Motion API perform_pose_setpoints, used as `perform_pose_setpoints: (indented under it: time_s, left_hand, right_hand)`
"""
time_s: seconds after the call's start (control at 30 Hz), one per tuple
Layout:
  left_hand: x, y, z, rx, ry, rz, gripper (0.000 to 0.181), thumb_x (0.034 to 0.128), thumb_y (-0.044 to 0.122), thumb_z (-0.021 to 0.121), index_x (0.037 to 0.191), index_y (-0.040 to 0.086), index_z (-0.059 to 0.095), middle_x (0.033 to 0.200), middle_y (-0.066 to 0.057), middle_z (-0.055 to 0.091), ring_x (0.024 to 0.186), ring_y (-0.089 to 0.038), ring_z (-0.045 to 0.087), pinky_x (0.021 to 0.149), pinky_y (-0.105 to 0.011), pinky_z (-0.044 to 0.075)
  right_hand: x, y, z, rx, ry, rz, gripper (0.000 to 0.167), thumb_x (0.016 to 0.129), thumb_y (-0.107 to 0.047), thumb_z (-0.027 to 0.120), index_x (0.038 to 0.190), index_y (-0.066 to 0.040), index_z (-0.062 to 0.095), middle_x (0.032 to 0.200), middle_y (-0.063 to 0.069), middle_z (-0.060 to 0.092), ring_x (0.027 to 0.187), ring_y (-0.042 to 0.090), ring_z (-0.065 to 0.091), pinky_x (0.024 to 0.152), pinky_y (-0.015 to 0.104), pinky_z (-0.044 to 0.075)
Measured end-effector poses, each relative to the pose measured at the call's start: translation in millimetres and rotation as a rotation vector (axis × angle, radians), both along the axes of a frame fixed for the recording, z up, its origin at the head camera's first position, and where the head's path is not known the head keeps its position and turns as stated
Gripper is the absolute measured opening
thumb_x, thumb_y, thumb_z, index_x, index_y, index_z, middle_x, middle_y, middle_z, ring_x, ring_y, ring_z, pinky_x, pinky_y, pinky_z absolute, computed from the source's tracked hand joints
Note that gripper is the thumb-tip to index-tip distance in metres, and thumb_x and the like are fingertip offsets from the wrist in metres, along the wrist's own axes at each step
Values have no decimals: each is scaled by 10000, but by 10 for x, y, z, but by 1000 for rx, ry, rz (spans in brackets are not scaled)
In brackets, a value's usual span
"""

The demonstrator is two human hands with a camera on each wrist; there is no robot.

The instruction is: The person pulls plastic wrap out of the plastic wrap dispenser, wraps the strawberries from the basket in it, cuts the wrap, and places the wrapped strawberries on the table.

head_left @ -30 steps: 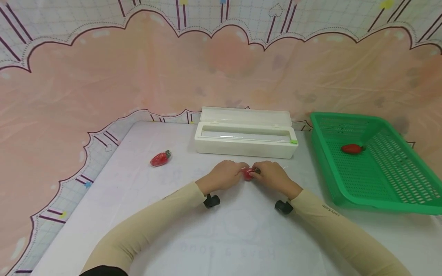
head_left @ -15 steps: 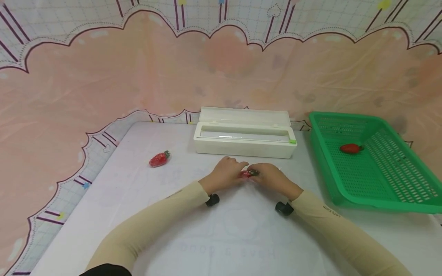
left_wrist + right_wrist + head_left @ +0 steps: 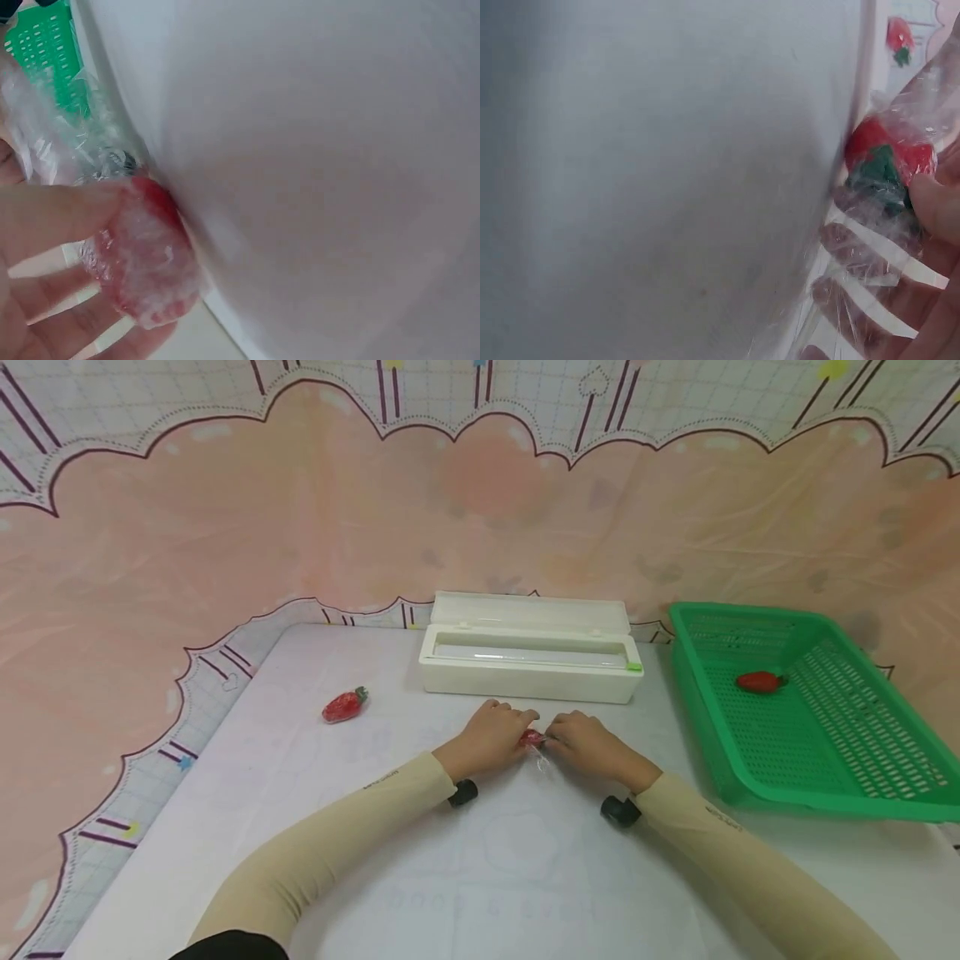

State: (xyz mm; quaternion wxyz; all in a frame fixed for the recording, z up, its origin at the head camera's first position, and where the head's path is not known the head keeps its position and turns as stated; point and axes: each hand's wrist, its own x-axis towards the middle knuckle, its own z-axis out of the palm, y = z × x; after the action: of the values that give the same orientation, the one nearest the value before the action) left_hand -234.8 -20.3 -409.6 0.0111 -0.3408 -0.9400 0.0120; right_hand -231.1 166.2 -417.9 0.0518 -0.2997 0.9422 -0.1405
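Observation:
A red strawberry [image 3: 532, 737] wrapped in clear cling film is held between both hands above the white table. My left hand [image 3: 491, 737] grips its body, the thumb on one side and the fingers beneath, as the left wrist view shows. At the green leafy end, my right hand [image 3: 588, 745] pinches the film with its thumb by the leaves. Loose crumpled film [image 3: 862, 255] spreads over the right fingers, and a bit hangs below the fruit. Another strawberry [image 3: 345, 705], which looks film-covered, lies on the table to the left.
Behind the hands stands a white cling film box [image 3: 532, 681], lid raised, with a roll inside and a green piece at its right end. A green plastic basket [image 3: 705, 727] on the right contains one red strawberry [image 3: 759, 682]. A patterned cloth [image 3: 480, 527] hangs behind the table.
The strawberry has turned between the hands, and its leaves are now mostly hidden in the head view. My right hand has moved slightly off its body, and a tail of film shows below.

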Motion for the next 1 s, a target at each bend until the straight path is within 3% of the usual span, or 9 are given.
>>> perform_pose_setpoints:
  time_s: [0.13,0.23,0.43,0.7,0.8,0.87,1.0]
  left_hand:
    - [5,-22,-6,14,22,-6,310,902,376,591,1142,180,575,1059,3,694,995,-195,645,959,-410,443]
    - [6,-47,-18,12,29,6,279,895,373,590,1094,179,566,985,2,688,939,-193,651,912,-394,459]
    - [-7,-59,-53,39,34,31,266,845,313,608,1062,175,537,895,-6,624,869,-191,623,831,-364,463]
    - [9,-64,-10,83,37,125,341,833,355,638,997,58,603,883,-40,601,795,-190,598,756,-348,487]
    - [8,-65,-10,119,54,157,388,824,376,651,1016,46,582,904,-55,609,809,-204,618,760,-349,493]
    - [9,-64,-9,153,69,172,417,820,387,662,1032,44,556,910,-58,614,814,-208,632,764,-356,495]
    - [5,-57,-6,271,102,173,432,816,411,680,1018,70,511,849,-38,624,764,-191,638,775,-368,490]
  right_hand:
    - [-21,3,40,5,-60,4,258,915,-233,591,1028,-17,677,985,109,653,916,261,590,773,432,482]
    - [-4,2,94,33,-59,6,289,882,-258,638,1012,-3,673,940,104,644,861,238,581,721,399,473]
    - [1,22,84,70,-82,-89,171,888,-196,619,967,-46,638,874,77,672,752,181,591,673,354,483]
    - [189,-20,158,-64,-37,-119,300,857,-238,671,1030,-48,517,666,35,570,551,102,450,515,229,377]
    - [239,-43,171,-124,-51,-102,311,863,-280,656,1020,-68,490,756,77,654,615,124,555,557,249,427]
    - [252,-55,177,-156,-62,-102,287,881,-277,625,1022,-71,485,911,148,706,724,186,650,618,293,484]
    - [235,-63,184,-218,-86,-147,283,903,-218,580,1089,-46,451,1123,255,652,990,320,668,772,412,540]
